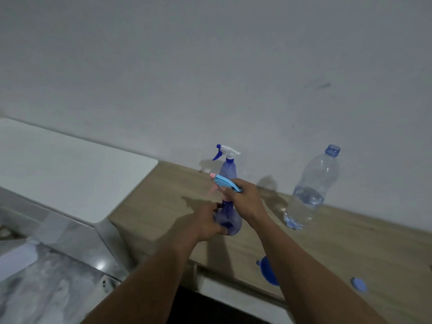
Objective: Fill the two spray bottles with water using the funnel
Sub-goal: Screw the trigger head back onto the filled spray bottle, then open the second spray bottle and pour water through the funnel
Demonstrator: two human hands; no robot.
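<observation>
Wooden counter (327,242): both hands grip spray bottle (230,220) (body, head).

no readable text, label, brand, number or sign anywhere. nothing printed on the near spray bottle (229,218), the far spray bottle (228,168) or the clear water bottle (308,190). no wrapper to be made out on the water bottle, only bare plastic. plain too: the blue funnel (270,271), the loose blue cap (358,284), the wooden counter (350,242) and the white wall (210,66).
</observation>
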